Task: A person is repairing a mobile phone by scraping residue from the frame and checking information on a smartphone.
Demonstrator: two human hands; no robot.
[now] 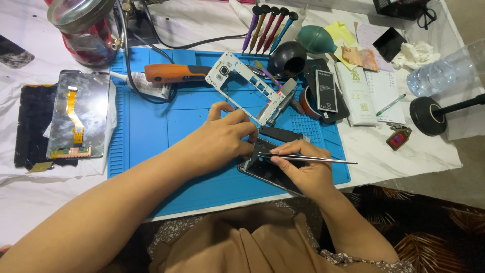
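We observe a dark, flat opened phone body [270, 172] lying at the near right edge of a blue ribbed silicone work mat [151, 126] on the white-covered bench [404, 146]. The left hand [222, 139] rests on the phone's upper end, fingers curled and pressed down on it. The right hand [303, 169] lies over the phone's right side and pinches a pair of thin metal tweezers [308, 158] between thumb and fingertips; the tweezers lie nearly level, tips pointing left toward the left hand, the far end projecting past the mat's right edge.

Just beyond the hands we note a white plastic phone middle frame [237, 81] lying slantwise on the mat, and a black rectangular battery [326, 91] to its right. An orange-handled tool [174, 72] lies at the mat's far edge. Left of the mat, a silver display panel with an orange flex cable [78, 119] rests on the bench. A row of slim screwdrivers [268, 25] stands behind the mat.
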